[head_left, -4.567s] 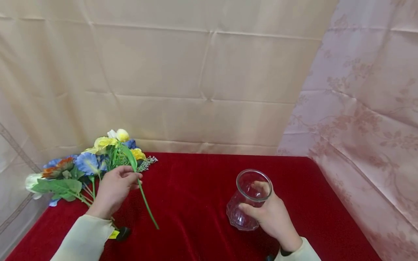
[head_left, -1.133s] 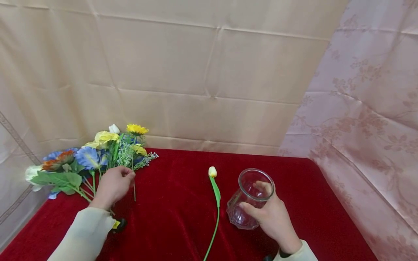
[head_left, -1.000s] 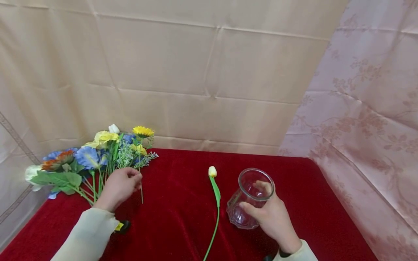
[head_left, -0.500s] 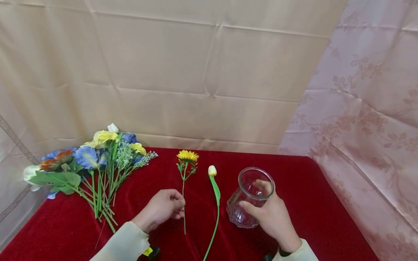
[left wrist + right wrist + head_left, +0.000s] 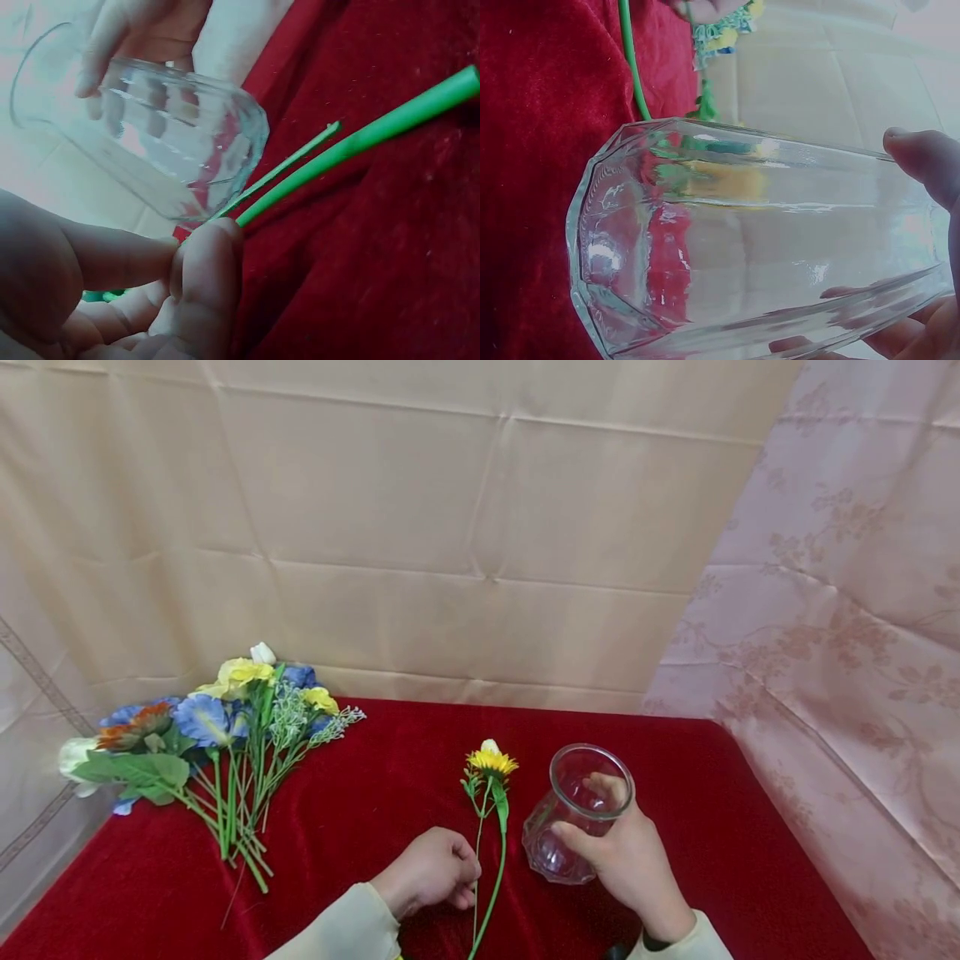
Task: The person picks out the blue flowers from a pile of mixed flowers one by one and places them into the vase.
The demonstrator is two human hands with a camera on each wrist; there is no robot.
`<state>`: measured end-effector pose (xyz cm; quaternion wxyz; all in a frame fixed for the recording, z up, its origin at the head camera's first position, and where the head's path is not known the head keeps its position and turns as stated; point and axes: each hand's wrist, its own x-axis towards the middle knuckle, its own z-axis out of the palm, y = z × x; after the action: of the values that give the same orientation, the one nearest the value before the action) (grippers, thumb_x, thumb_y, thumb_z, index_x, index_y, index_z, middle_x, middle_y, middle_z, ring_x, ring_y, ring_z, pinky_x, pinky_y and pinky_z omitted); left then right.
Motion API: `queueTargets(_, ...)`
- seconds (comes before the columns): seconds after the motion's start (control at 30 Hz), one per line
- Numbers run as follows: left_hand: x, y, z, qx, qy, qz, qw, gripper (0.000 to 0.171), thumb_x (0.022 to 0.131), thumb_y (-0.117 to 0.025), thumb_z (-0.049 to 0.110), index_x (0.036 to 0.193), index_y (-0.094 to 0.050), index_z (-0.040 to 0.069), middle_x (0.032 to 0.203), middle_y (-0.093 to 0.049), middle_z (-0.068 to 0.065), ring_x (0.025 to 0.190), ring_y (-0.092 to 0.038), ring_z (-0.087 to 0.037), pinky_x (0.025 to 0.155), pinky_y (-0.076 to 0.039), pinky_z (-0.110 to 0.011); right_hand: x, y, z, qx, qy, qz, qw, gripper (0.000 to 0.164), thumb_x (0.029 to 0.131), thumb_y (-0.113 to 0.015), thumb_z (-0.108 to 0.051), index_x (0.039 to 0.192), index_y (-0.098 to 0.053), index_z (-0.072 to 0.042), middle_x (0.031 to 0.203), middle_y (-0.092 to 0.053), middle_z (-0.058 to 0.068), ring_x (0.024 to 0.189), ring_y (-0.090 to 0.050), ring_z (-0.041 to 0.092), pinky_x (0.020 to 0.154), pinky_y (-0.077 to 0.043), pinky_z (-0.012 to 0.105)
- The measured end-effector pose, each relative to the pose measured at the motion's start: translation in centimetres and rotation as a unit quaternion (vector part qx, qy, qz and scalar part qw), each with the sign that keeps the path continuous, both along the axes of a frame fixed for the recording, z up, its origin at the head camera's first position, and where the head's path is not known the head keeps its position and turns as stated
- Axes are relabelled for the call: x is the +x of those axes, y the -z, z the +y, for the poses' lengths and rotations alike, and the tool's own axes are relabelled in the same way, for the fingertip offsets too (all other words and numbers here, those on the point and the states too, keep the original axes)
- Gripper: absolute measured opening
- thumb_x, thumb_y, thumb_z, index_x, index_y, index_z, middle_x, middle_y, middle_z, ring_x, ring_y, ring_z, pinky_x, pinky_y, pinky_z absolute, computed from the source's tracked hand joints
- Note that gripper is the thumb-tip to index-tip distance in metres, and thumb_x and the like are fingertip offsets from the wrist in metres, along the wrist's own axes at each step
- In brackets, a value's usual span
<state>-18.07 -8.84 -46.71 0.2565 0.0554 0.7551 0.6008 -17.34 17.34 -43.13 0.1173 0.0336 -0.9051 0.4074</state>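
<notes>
My left hand [image 5: 437,872] pinches the thin stem of a yellow sunflower-like flower [image 5: 492,763] between thumb and finger. That flower hangs over a white-yellow tulip [image 5: 501,852] on the red cloth, hiding most of the tulip's head. In the left wrist view, the thin stem's end runs beside the thicker tulip stem [image 5: 390,124]. To the right, a clear glass vase [image 5: 557,852] with a faceted base is gripped by my right hand [image 5: 633,868], thumb and fingers around its upper part. The vase leans slightly, and no flower is in it.
A bunch of artificial flowers [image 5: 213,722], blue, yellow, orange and white, lies at the left with stems pointing towards me. Red velvet cloth [image 5: 375,777] covers the table. A beige curtain [image 5: 375,527] hangs behind, and a patterned pink one [image 5: 847,635] on the right.
Earlier my left hand held the tulip, which then lay on the cloth. It has since taken the yellow flower from the bunch and carried it right, over the tulip. My right hand stays put.
</notes>
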Motion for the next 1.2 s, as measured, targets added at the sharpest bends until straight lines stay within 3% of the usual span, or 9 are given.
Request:
queueTargets(0.2, 0.4, 0.3, 0.1, -0.075, 0.022, 0.038, 0.9962, 0.024, 0.093, -0.069, 0.006, 0.07, -0.065, 0.001, 0.058, -0.062, -0.008, 0.043, -0.057, -0.011, 0.046, -0.053, -0.029, 0.0, 0.0, 0.0, -0.005, 0.0, -0.004, 1.0, 0.078, 0.075, -0.087, -0.046, 0.133, -0.048, -0.01, 0.126, -0.063, 0.011, 0.106, -0.064, 0.027, 0.084, -0.052, 0.049)
queueTargets(0.3, 0.6, 0.1, -0.1, -0.155, 0.047, 0.12, 0.9795, 0.02, 0.092, -0.072, 0.013, 0.074, -0.068, 0.006, 0.058, -0.061, 0.0, 0.047, -0.056, -0.009, 0.05, -0.051, -0.029, 0.0, -0.1, -0.1, -0.003, 0.0, -0.006, 1.0, 0.078, 0.075, -0.087, -0.047, 0.133, -0.048, -0.01, 0.125, -0.063, 0.011, 0.106, -0.064, 0.027, 0.084, -0.052, 0.049)
queueTargets(0.4, 0.8, -0.1, -0.3, -0.241, 0.076, 0.229, 0.9401, 0.009, 0.092, -0.072, 0.017, 0.093, -0.072, 0.009, 0.074, -0.063, 0.005, 0.065, -0.06, -0.01, 0.062, -0.051, -0.031, 0.0, -0.1, 0.0, -0.002, 0.001, -0.007, 1.0, 0.078, 0.075, -0.087, -0.047, 0.133, -0.048, -0.01, 0.125, -0.063, 0.011, 0.106, -0.063, 0.027, 0.084, -0.052, 0.048)
queueTargets(0.47, 1.3, -0.2, -0.2, -0.295, 0.109, 0.304, 0.8993, 0.022, 0.092, -0.071, 0.021, 0.111, -0.072, 0.01, 0.097, -0.065, 0.001, 0.087, -0.063, -0.013, 0.076, -0.053, -0.031, 0.0, -0.1, 0.0, -0.001, 0.003, -0.008, 1.0, 0.079, 0.075, -0.087, -0.047, 0.133, -0.048, -0.011, 0.125, -0.063, 0.011, 0.106, -0.063, 0.027, 0.084, -0.052, 0.049)
queueTargets(0.57, 2.1, -0.4, 0.0, -0.34, 0.179, 0.367, 0.8472, 0.044, 0.092, -0.072, 0.032, 0.133, -0.065, 0.015, 0.131, -0.057, -0.01, 0.12, -0.056, -0.022, 0.094, -0.05, -0.034, 0.0, -0.1, 0.0, 0.001, 0.003, -0.01, 1.0, 0.078, 0.075, -0.086, -0.047, 0.133, -0.048, -0.01, 0.126, -0.063, 0.012, 0.107, -0.063, 0.028, 0.084, -0.052, 0.05)
queueTargets(0.63, 2.5, -0.3, 0.1, -0.35, 0.227, 0.366, 0.8317, 0.053, 0.092, -0.071, 0.039, 0.14, -0.06, 0.018, 0.144, -0.049, -0.013, 0.132, -0.046, -0.025, 0.099, -0.047, -0.034, 0.0, 0.0, 0.0, 0.0, 0.002, -0.011, 1.0, 0.078, 0.076, -0.086, -0.046, 0.133, -0.048, -0.01, 0.127, -0.062, 0.013, 0.108, -0.063, 0.029, 0.085, -0.052, 0.052)
queueTargets(0.73, 2.9, 0.1, 0.4, -0.349, 0.263, 0.336, 0.8346, 0.06, 0.09, -0.072, 0.047, 0.141, -0.059, 0.02, 0.149, -0.045, -0.011, 0.137, -0.041, -0.024, 0.1, -0.046, -0.032, 0.0, 0.0, 0.0, 0.0, 0.001, -0.013, 1.0, 0.078, 0.076, -0.086, -0.045, 0.133, -0.048, -0.01, 0.127, -0.062, 0.013, 0.108, -0.063, 0.03, 0.085, -0.053, 0.053)
queueTargets(0.97, 2.8, 0.5, 0.1, -0.326, 0.276, 0.322, 0.8446, 0.062, 0.09, -0.07, 0.049, 0.141, -0.058, 0.017, 0.15, -0.044, -0.011, 0.138, -0.039, -0.023, 0.101, -0.045, -0.032, 0.0, 0.1, 0.0, 0.003, 0.002, -0.011, 1.0, 0.078, 0.076, -0.086, -0.047, 0.133, -0.048, -0.01, 0.127, -0.062, 0.013, 0.108, -0.063, 0.03, 0.085, -0.052, 0.053)
queueTargets(1.2, 1.4, -0.9, -2.5, -0.259, 0.23, 0.29, 0.8923, 0.066, 0.097, -0.061, 0.047, 0.153, -0.042, 0.016, 0.154, -0.038, -0.01, 0.139, -0.038, -0.026, 0.106, -0.041, -0.042, 0.1, 0.2, 0.1, 0.007, 0.007, -0.001, 1.0, 0.079, 0.074, -0.087, -0.047, 0.133, -0.049, -0.01, 0.124, -0.064, 0.012, 0.105, -0.064, 0.027, 0.084, -0.051, 0.049)
